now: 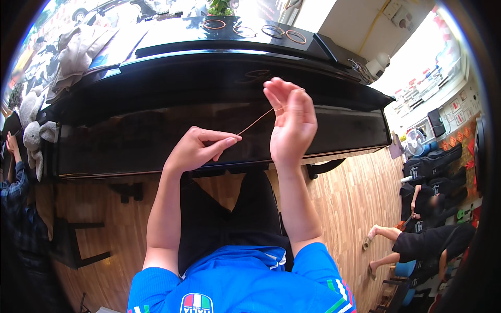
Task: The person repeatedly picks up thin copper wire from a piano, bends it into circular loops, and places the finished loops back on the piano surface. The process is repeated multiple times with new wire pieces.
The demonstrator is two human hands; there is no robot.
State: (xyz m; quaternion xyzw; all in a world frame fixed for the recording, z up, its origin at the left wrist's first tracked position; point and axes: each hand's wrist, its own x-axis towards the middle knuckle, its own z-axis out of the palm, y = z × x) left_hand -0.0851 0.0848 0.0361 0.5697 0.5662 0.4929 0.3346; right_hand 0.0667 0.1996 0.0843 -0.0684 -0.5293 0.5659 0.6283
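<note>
My left hand is closed in a pinch, with thumb and forefinger on one end of a thin copper-coloured wire. The wire runs taut, up and to the right, to my right hand. That hand is raised with its fingers bent upward, and the wire meets it at the fingers and seems to pass round them; the exact grip is partly hidden. Both hands are above the closed black piano. On its top lie several coiled rings, among them a copper-coloured ring and a darker ring.
Grey cloth and a plush toy sit at the piano's left end. A person is at far left, beside a dark stool. Another person sits at right near black instrument cases and a fan.
</note>
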